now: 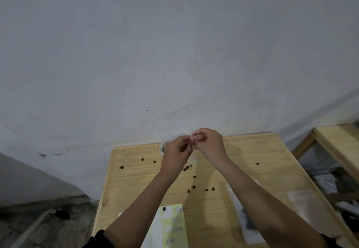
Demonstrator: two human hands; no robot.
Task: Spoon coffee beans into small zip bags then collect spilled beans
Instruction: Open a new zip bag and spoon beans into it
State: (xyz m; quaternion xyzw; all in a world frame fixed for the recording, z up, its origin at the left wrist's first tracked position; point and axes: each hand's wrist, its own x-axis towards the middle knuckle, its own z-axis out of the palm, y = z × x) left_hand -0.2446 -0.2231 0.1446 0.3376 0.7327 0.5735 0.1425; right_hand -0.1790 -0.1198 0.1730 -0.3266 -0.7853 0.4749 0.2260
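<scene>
Both my hands are raised over the far part of the wooden table. My left hand and my right hand pinch the top of a small clear zip bag, which hangs down between them. Several dark coffee beans lie scattered on the tabletop below and to the left. A white round container shows partly behind my left hand; what it holds is hidden.
A yellow-green sheet lies at the near edge with one bean on it. Clear plastic bags lie on the right side of the table. A grey wall rises right behind the table. Another wooden frame stands to the right.
</scene>
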